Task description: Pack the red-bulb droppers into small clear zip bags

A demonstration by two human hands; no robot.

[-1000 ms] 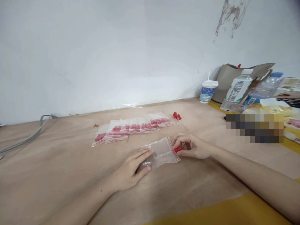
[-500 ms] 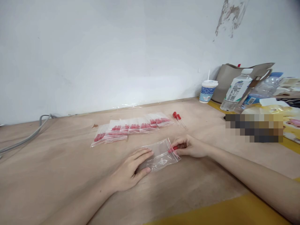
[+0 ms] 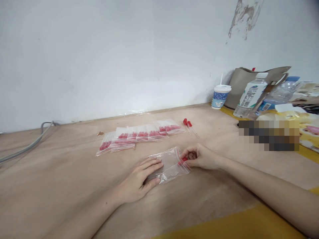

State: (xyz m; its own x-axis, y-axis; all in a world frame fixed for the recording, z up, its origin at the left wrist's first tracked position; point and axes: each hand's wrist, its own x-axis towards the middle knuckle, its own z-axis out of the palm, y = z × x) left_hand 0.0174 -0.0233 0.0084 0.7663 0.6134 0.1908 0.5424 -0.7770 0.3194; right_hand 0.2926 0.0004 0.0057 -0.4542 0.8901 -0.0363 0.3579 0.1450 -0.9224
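My left hand [image 3: 139,181] lies flat with its fingers apart, over the closed end of a clear zip bag [image 3: 169,166] on the table. At the bag's mouth, my right hand [image 3: 200,157] pinches a dropper by its red rubber bulb [image 3: 183,160]; the glass stem is partly inside the bag and hard to see. Beyond the right hand lie a few loose droppers [image 3: 188,124] with red bulbs and clear stems. Several zip bags [image 3: 142,134] with red-bulbed droppers in them overlap in a row behind my hands.
At the back right stand a blue-and-white paper cup [image 3: 219,98] with a straw, a grey bag [image 3: 235,84] and plastic bottles [image 3: 251,94]. Yellow packaging [image 3: 286,114] lies at the right, beside a blurred-out patch. A grey cable [image 3: 32,146] runs along the left, near the wall.
My right hand has shifted slightly left, and the dropper's red bulb sits a little further into the bag's mouth. My left hand has stayed in place.
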